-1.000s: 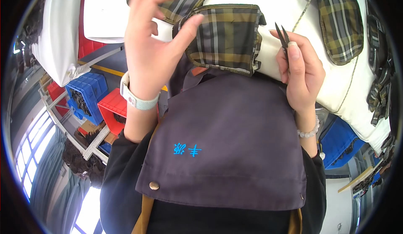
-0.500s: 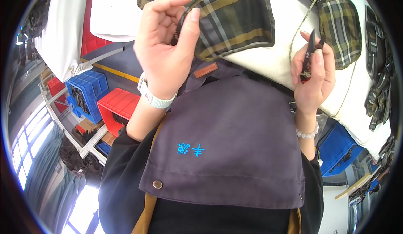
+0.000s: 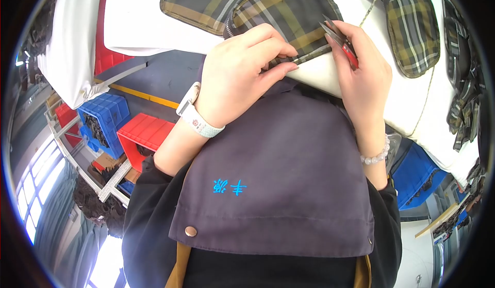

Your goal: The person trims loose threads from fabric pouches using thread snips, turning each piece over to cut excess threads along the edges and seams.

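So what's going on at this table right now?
A person in a grey apron is working on a plaid fabric pouch at the edge of a white table. The left hand presses the pouch's lower edge down, while the right hand holds small thread snips right against that edge. More plaid pouches lie on the table nearby.

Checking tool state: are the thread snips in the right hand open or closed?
Open, slightly: the snips in the right hand show two blades parted at the tips, against the plaid pouch pinned by the left hand.
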### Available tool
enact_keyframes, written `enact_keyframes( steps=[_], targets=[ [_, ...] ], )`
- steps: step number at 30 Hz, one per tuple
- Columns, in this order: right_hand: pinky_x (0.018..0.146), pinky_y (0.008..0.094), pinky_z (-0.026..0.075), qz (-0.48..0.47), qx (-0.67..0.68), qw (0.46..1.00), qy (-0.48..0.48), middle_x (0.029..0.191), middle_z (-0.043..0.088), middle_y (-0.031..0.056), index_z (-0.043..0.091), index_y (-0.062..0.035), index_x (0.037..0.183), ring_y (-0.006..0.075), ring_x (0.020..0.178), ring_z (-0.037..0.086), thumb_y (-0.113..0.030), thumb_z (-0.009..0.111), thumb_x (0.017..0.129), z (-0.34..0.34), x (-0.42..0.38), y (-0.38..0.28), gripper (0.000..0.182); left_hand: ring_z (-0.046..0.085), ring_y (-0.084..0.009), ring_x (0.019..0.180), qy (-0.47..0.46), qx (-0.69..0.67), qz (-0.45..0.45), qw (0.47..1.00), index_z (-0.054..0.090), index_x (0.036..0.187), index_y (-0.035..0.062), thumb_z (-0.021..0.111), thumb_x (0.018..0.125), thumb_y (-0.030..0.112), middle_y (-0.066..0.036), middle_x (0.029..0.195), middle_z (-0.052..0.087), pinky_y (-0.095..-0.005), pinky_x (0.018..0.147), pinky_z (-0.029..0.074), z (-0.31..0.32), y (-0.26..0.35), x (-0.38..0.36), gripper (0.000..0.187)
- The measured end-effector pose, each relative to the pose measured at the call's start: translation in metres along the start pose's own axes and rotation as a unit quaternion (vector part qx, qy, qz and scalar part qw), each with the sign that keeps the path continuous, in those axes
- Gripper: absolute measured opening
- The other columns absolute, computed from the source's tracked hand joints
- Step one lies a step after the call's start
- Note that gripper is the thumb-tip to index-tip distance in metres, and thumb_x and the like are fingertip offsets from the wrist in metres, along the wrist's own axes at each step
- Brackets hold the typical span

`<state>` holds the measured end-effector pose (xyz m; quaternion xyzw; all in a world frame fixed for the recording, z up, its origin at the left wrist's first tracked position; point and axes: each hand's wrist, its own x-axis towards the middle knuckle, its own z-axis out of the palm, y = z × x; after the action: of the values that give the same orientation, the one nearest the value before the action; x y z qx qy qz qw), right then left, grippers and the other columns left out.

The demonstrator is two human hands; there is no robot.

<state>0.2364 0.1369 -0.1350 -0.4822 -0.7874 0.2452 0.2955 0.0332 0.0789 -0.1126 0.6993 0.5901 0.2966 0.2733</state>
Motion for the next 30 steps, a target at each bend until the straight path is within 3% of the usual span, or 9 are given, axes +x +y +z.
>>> enact_keyframes(
  steps=[14, 16, 17, 21, 23, 26, 27, 29, 30],
  targets=[
    [0.062, 0.0278, 0.051, -0.027, 0.003, 0.999, 0.028, 0.092, 0.072, 0.0011, 0.070, -0.0125, 0.109, 0.0184, 0.074, 0.069, -0.004, 0.074, 0.082, 0.004, -0.001, 0.005, 0.030, 0.049, -0.0067, 0.047, -0.002, 0.032, -0.002, 0.999, 0.065, 0.082, 0.0046, 0.079, 0.082, 0.006, 0.001, 0.078, 0.061, -0.0226, 0.048, 0.037, 0.012, 0.001, 0.007, 0.014],
    [0.062, 0.0279, 0.051, -0.030, -0.003, 0.999, 0.029, 0.091, 0.072, 0.0010, 0.070, -0.0123, 0.110, 0.0179, 0.074, 0.069, -0.005, 0.074, 0.083, 0.004, -0.001, 0.005, 0.028, 0.060, -0.0160, 0.060, -0.012, 0.020, -0.034, 0.999, 0.064, 0.086, 0.0073, 0.078, 0.083, 0.011, -0.001, 0.079, 0.060, -0.0291, 0.056, 0.046, 0.010, -0.001, 0.005, 0.015],
    [0.062, 0.0281, 0.051, -0.034, -0.010, 0.999, 0.029, 0.091, 0.072, 0.0008, 0.069, -0.0120, 0.110, 0.0175, 0.074, 0.069, -0.006, 0.074, 0.084, 0.004, -0.001, 0.004, 0.027, 0.060, -0.0160, 0.060, -0.012, 0.020, -0.034, 0.999, 0.064, 0.086, 0.0073, 0.078, 0.083, 0.011, -0.001, 0.079, 0.060, -0.0291, 0.056, 0.046, 0.010, -0.003, 0.004, 0.015],
    [0.061, 0.0276, 0.051, -0.041, -0.016, 0.999, 0.009, 0.090, 0.071, 0.0017, 0.069, -0.0101, 0.110, 0.0178, 0.072, 0.068, -0.011, 0.075, 0.087, -0.004, -0.001, -0.002, 0.024, 0.057, -0.0085, 0.059, 0.038, -0.152, -0.062, 0.986, 0.062, 0.090, 0.0031, 0.073, 0.090, 0.002, -0.003, 0.081, 0.058, -0.0250, 0.056, 0.046, 0.012, -0.013, 0.001, 0.011],
    [0.060, 0.0274, 0.050, 0.039, 0.073, 0.996, -0.021, 0.087, 0.070, 0.0028, 0.068, -0.0080, 0.106, 0.0181, 0.069, 0.068, -0.018, 0.077, 0.088, -0.012, -0.005, -0.008, 0.023, 0.057, -0.0069, 0.058, 0.033, -0.234, -0.134, 0.962, 0.061, 0.092, 0.0020, 0.072, 0.091, 0.002, -0.002, 0.080, 0.058, -0.0235, 0.056, 0.045, 0.009, -0.009, 0.000, 0.011],
    [0.059, 0.0277, 0.050, 0.084, 0.161, 0.983, -0.037, 0.084, 0.069, 0.0040, 0.066, -0.0069, 0.101, 0.0185, 0.066, 0.067, -0.019, 0.080, 0.085, -0.016, -0.018, -0.012, 0.024, 0.058, -0.0049, 0.064, 0.001, -0.213, -0.095, 0.972, 0.061, 0.095, 0.0000, 0.068, 0.093, -0.002, -0.004, 0.091, 0.061, -0.0207, 0.060, 0.047, 0.009, -0.015, -0.001, 0.007],
    [0.059, 0.0277, 0.050, 0.085, 0.161, 0.983, -0.037, 0.084, 0.069, 0.0040, 0.066, -0.0069, 0.101, 0.0185, 0.066, 0.067, -0.019, 0.080, 0.085, -0.020, -0.021, -0.013, 0.024, 0.057, -0.0040, 0.069, -0.024, -0.201, -0.073, 0.977, 0.061, 0.098, -0.0015, 0.064, 0.095, -0.005, -0.006, 0.099, 0.062, -0.0185, 0.063, 0.048, 0.009, -0.016, -0.001, 0.006],
    [0.059, 0.0287, 0.050, 0.049, 0.105, 0.986, -0.118, 0.082, 0.069, 0.0039, 0.066, -0.0068, 0.098, 0.0179, 0.065, 0.066, -0.018, 0.081, 0.083, -0.025, -0.026, -0.014, 0.024, 0.058, -0.0049, 0.071, -0.031, -0.190, -0.057, 0.980, 0.061, 0.097, -0.0014, 0.065, 0.094, -0.005, -0.006, 0.101, 0.062, -0.0197, 0.065, 0.048, 0.007, -0.016, 0.000, 0.007],
    [0.058, 0.0290, 0.050, 0.026, 0.099, 0.989, -0.105, 0.081, 0.070, 0.0038, 0.066, -0.0069, 0.098, 0.0183, 0.064, 0.066, -0.015, 0.081, 0.082, -0.023, -0.028, -0.012, 0.023, 0.059, -0.0058, 0.072, -0.036, -0.178, -0.039, 0.983, 0.062, 0.097, -0.0014, 0.066, 0.092, -0.006, -0.007, 0.102, 0.062, -0.0209, 0.066, 0.049, 0.007, -0.016, 0.001, 0.008]
  ],
)
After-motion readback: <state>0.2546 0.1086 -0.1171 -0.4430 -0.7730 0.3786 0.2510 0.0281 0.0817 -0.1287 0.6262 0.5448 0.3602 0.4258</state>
